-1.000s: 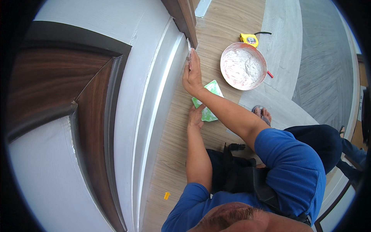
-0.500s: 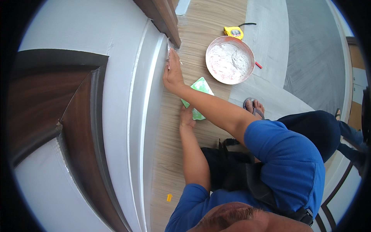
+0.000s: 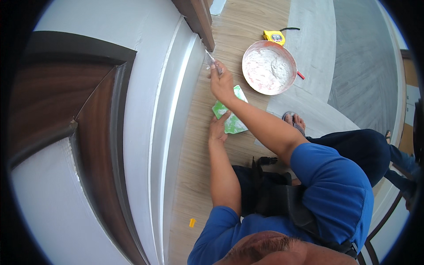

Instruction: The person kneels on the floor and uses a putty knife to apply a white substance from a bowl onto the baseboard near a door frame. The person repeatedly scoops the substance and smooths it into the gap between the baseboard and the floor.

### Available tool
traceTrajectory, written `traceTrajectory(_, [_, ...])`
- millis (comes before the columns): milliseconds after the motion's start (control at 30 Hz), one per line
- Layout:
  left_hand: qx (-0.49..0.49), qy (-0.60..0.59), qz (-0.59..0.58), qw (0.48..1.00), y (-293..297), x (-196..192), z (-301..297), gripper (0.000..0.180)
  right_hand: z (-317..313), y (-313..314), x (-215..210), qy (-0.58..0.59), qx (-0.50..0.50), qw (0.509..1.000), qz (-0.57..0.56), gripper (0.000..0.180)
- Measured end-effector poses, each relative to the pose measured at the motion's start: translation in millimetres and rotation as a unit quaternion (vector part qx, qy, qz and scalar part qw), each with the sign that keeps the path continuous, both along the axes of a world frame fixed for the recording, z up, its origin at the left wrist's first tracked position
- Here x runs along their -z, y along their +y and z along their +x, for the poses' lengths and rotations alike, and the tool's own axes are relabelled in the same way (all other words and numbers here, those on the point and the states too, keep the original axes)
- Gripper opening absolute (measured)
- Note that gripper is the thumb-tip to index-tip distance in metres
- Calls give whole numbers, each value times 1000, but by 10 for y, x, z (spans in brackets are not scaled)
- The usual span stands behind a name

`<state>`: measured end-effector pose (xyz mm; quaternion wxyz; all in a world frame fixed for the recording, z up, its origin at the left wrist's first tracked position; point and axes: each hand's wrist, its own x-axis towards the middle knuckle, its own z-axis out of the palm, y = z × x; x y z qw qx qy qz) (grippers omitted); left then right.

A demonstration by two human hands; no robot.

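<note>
My right hand is closed round a small putty knife, whose thin blade points at the corner between the pale skirting and the brown door frame. Whether the blade touches that corner, I cannot tell. Below it, my left hand grips the near left edge of a flat green board smeared with white paste. My right forearm crosses above the board and hides part of it. To the right, a round pinkish basin on the floor holds white paste.
A yellow tape measure lies just beyond the basin, and a red stick-like piece beside it. A small yellow piece rests on the wood-look floor near the wall. Dark door panelling fills the left. Another person's leg shows far right.
My right hand has drawn back from the skirting and turned, so the knife now shows. My left hand and the green board have shifted slightly right, and the board has tilted.
</note>
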<state>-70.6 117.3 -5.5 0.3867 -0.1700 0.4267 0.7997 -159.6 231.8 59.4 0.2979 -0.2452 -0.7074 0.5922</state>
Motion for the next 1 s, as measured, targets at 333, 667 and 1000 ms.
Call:
traceTrajectory(333, [15,-8,-6,1000,21,-25,-2,39,-217,439,-221,-70,-50,993,-76,32])
traceTrajectory(667, [33,5,-33,999,9,23,-11,39,-126,432,-722,-22,-87,986,-143,30])
traceTrajectory(1000, [23,1,-40,999,29,-10,-6,39,34,223,-264,75,-68,994,39,35])
